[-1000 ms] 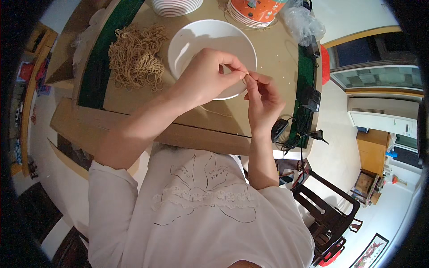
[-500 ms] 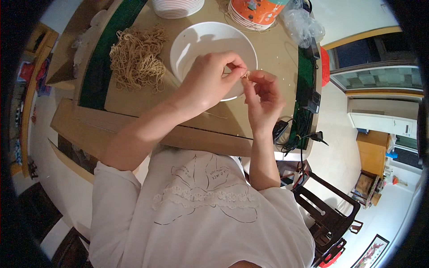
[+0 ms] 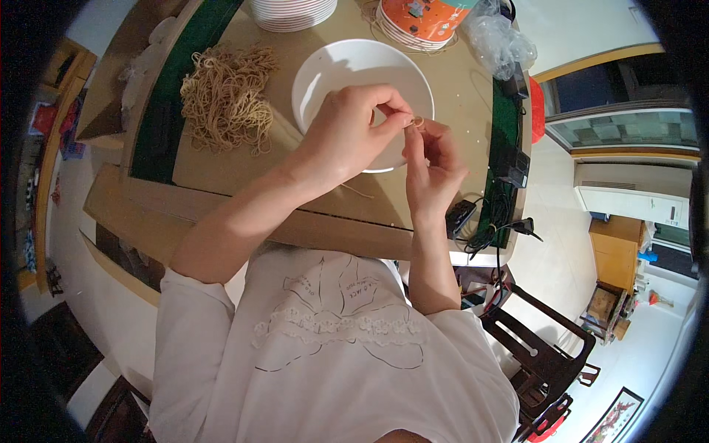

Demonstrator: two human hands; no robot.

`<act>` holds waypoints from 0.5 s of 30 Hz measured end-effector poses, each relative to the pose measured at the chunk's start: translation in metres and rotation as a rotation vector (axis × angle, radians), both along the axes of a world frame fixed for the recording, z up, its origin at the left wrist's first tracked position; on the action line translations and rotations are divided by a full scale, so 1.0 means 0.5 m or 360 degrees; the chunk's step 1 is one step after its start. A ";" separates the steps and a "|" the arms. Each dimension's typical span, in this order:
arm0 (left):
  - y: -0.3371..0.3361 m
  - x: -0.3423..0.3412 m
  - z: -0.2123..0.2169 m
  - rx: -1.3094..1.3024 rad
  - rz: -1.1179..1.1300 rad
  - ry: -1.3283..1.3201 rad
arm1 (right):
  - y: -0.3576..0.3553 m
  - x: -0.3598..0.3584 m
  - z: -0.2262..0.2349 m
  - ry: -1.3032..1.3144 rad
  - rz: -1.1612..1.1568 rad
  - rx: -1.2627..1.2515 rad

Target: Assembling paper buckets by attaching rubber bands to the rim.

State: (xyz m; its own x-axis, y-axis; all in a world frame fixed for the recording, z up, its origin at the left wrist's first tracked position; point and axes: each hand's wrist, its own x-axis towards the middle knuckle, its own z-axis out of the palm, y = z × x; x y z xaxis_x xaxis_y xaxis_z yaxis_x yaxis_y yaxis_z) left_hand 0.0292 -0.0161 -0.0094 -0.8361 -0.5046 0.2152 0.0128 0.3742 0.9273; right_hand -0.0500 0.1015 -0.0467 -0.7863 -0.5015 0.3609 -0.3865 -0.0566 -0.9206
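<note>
My left hand and my right hand meet fingertip to fingertip over the right part of a white bowl. Both pinch a small loop of tan string between thumb and fingers; most of it is hidden by the fingertips. A tangled heap of the same tan string lies on the table left of the bowl. One loose strand rests near the table's front edge, below my left wrist.
At the far side stand a stack of white bowls and an orange patterned tub. A clear plastic bag sits at the far right. Black adapters and cables run along the table's right edge. A dark chair stands at lower right.
The white bowl has shifted slightly right and nearer. My joined fingertips have moved a little to the right, and the string loop shows more clearly between them.
</note>
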 end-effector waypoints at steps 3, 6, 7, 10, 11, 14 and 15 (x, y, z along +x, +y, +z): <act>0.000 -0.001 0.002 -0.0062 0.0037 0.0042 | 0.001 0.001 0.002 0.0029 -0.0018 0.0072; 0.001 -0.003 0.002 -0.0135 0.0065 0.0082 | 0.002 0.005 0.006 -0.0018 -0.0046 0.0123; 0.002 -0.003 0.003 -0.0140 0.0083 0.0107 | 0.002 0.005 0.007 -0.0013 -0.0050 0.0136; 0.006 -0.003 0.004 -0.0213 0.0117 0.0161 | 0.003 0.006 0.010 -0.0006 -0.0050 0.0157; 0.007 -0.004 0.003 -0.0280 0.0132 0.0190 | 0.004 0.006 0.010 -0.0005 -0.0048 0.0165; 0.007 -0.008 -0.002 -0.0448 0.0138 0.0207 | 0.005 0.007 0.010 0.0004 -0.0064 0.0177; 0.006 -0.009 -0.004 -0.0447 0.0139 0.0207 | 0.005 0.008 0.010 0.0005 -0.0063 0.0177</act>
